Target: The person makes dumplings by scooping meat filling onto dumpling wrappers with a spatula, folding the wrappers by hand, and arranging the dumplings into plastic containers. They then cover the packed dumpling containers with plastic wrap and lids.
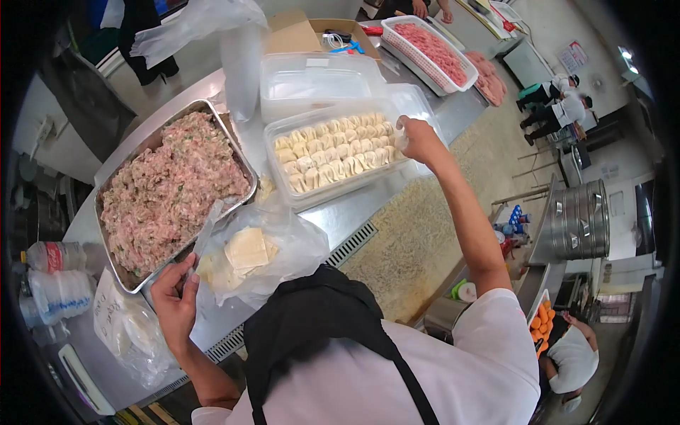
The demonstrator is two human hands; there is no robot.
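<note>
My left hand (175, 297) is closed at the near edge of a metal tray (133, 289) heaped with minced meat filling (170, 188). A flat, pale spatula (209, 228) sticks up from its fingers. Beside it, a stack of square dumpling wrappers (248, 249) lies on an opened plastic bag (301, 237). My right hand (419, 140) is stretched out to the right, with fingers closed on the end of a clear plastic container (304, 200). Rows of folded dumplings (336, 150) fill that container.
Behind stands another clear container (319, 76), near a cardboard box (292, 34). A white basket of ground meat (431, 53) is farther right. Bottles (55, 256) and a bagged pack (127, 329) lie at left. Co-workers (559, 106) stand across the room; another person (575, 354) is near carrots (542, 319).
</note>
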